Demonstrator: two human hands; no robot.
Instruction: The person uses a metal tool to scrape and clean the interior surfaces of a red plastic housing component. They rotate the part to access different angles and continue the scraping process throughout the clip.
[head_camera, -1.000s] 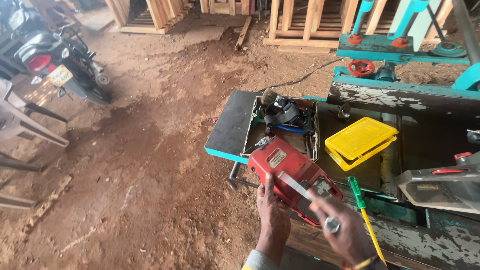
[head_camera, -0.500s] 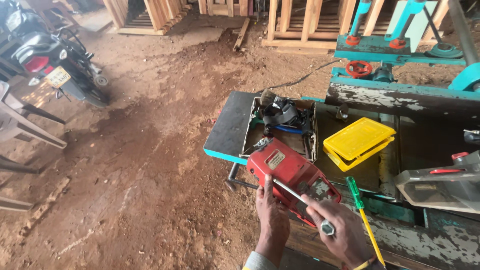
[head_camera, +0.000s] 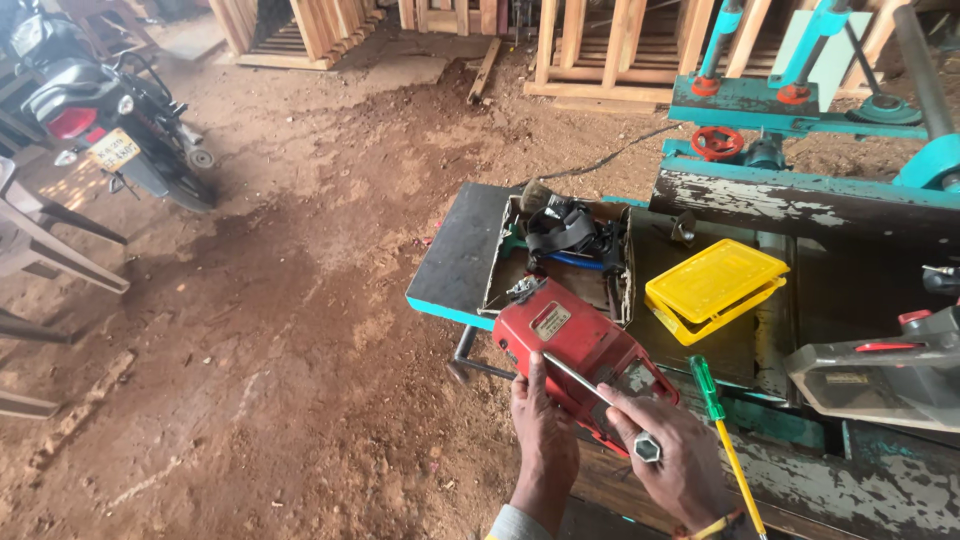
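Observation:
A red machine housing (head_camera: 572, 343) lies on the near edge of a worn workbench (head_camera: 455, 268). My left hand (head_camera: 541, 432) grips its near side, thumb on top. My right hand (head_camera: 672, 457) holds a metal socket wrench (head_camera: 596, 388) by its hexagonal end, with the shaft angled up and left onto the red housing. A screwdriver with a green and yellow handle (head_camera: 722, 437) lies on the bench just right of my right hand.
A yellow plastic box (head_camera: 716, 288) and a tray of tools and black straps (head_camera: 566, 240) sit behind the housing. A grey power tool (head_camera: 880, 365) lies at right. Teal machinery (head_camera: 800, 110), wooden frames, a parked motorcycle (head_camera: 105, 125) and plastic chair legs (head_camera: 45, 255) surround the dirt floor.
The camera has shifted slightly. My right hand with the socket wrench has dropped a little lower over the housing. My left hand stays on the housing.

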